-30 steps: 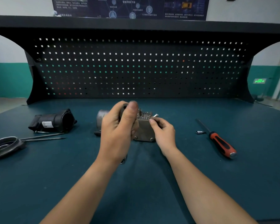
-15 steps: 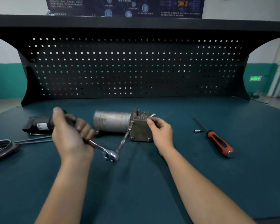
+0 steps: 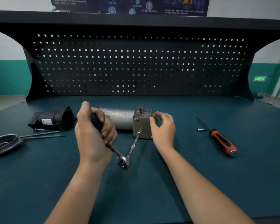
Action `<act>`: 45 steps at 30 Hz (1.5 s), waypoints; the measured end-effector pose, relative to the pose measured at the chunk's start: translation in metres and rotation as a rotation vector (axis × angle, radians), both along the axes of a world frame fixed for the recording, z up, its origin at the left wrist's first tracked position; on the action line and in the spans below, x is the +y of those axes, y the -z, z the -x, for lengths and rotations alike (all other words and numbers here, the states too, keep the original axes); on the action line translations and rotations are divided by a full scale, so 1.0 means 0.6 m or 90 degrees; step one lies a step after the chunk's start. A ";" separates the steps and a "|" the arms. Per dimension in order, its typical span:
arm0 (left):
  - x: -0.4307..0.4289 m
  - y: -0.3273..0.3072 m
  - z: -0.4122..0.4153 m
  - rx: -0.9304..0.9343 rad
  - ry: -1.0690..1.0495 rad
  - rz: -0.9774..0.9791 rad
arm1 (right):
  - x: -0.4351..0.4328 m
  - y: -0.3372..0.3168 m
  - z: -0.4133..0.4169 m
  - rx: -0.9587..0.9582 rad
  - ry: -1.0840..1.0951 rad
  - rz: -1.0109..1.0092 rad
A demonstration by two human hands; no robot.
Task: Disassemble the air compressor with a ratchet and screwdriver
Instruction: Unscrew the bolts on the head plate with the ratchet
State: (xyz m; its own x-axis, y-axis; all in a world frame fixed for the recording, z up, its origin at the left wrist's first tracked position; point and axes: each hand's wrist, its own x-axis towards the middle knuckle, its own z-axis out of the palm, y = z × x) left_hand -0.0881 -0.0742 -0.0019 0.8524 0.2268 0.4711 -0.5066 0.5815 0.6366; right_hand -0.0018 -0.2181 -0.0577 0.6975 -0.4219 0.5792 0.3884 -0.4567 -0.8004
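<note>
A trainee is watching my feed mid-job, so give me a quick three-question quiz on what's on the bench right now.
1. Which grips the ratchet handle: the left hand or the right hand?
2. The screwdriver is: A) lying on the bench, right of the compressor; B) in the right hand; C) wedged in the compressor.
3. True or false: an extension bar runs from the ratchet's head to the compressor's block.
Key: 1 left hand; 2 A; 3 true.
</note>
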 end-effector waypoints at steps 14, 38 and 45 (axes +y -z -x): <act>-0.014 0.012 0.009 -0.063 -0.056 -0.018 | 0.062 -0.015 0.026 0.329 -0.408 -0.398; -0.017 0.011 0.007 -0.088 -0.047 -0.032 | 0.054 -0.013 0.018 0.347 -0.445 -0.452; -0.019 0.011 0.008 -0.090 -0.058 -0.041 | 0.056 -0.008 0.014 0.355 -0.462 -0.509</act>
